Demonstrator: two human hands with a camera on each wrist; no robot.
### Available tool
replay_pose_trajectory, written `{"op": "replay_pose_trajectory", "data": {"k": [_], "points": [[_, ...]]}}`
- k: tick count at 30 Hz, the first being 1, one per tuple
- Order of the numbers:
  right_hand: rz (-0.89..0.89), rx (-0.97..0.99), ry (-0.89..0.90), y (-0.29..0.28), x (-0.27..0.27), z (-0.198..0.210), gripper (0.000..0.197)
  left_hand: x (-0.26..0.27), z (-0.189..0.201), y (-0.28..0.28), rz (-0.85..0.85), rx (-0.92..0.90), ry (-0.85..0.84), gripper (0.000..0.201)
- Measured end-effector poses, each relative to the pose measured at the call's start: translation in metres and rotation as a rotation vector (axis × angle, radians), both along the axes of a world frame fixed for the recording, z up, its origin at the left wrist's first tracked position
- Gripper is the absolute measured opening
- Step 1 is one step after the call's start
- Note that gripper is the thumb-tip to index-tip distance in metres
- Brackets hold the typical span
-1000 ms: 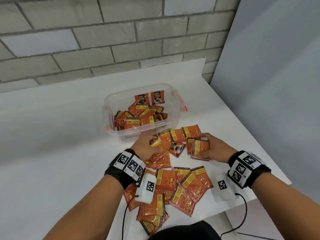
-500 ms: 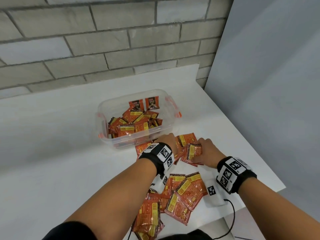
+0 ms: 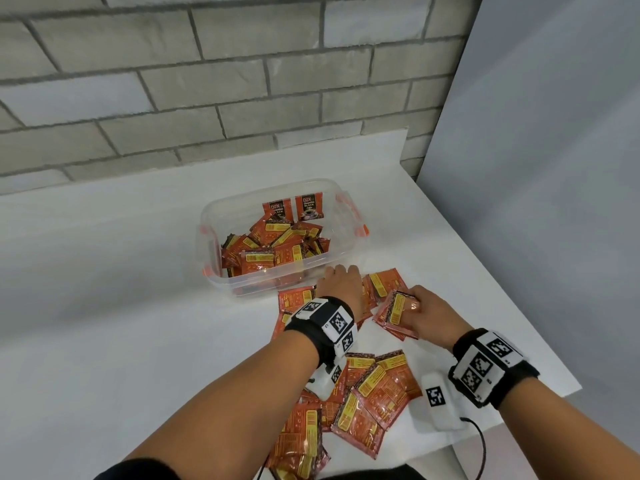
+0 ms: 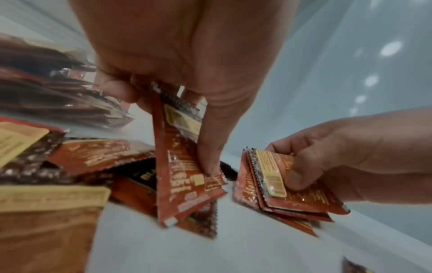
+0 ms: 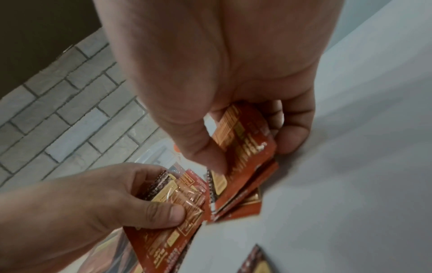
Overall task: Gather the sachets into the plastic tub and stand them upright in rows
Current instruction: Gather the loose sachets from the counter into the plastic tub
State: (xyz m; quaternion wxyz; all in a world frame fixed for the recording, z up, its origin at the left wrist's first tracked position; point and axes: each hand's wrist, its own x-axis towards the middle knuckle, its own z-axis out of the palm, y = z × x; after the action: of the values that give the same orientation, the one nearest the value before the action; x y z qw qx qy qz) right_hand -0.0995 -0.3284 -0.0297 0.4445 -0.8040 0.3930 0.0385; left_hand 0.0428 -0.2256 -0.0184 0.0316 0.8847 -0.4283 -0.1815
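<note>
Both hands pinch sachets beside the plastic tub point(image 3: 221, 282): left hand point(image 3: 341, 285) one sachet point(image 4: 184, 166), right hand point(image 3: 427, 315) a stack point(image 3: 394, 313).

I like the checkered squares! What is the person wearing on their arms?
Bare forearms. Each wrist has a black band carrying white blocks printed with black square codes. A white tagged box sits under the right wrist, trailing a thin black cable.

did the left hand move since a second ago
Yes. The left hand has gone forward over the loose sachets, and now sits closer to the near wall of the plastic tub, gripping sachets.
</note>
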Motion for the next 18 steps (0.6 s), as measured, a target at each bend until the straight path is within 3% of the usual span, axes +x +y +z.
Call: {"op": "replay_pose_trajectory", "data": {"k": [3,8,13,15,18], "points": [[-0.071,0.026,-0.041,-0.001,-0.002,0.005,0.011,-0.003,0.004,0.007,0.013,-0.025,0.018,0.037],[-0.123,0.036,-0.183,0.001,0.006,0.036,0.013,0.004,0.033,0.049,0.056,-0.254,0.152,0.025],[-0.061,0.086,-0.318,0.016,0.049,0.080,0.019,0.052,0.088,0.120,0.372,-0.617,0.480,0.004],[0.020,0.061,-0.344,0.026,0.079,0.088,0.016,0.086,0.095,0.134,0.517,-0.717,0.414,0.011],[0.112,-0.019,-0.348,0.041,0.132,0.087,0.023,0.126,0.092,0.132,0.613,-0.694,0.277,0.029]]}}
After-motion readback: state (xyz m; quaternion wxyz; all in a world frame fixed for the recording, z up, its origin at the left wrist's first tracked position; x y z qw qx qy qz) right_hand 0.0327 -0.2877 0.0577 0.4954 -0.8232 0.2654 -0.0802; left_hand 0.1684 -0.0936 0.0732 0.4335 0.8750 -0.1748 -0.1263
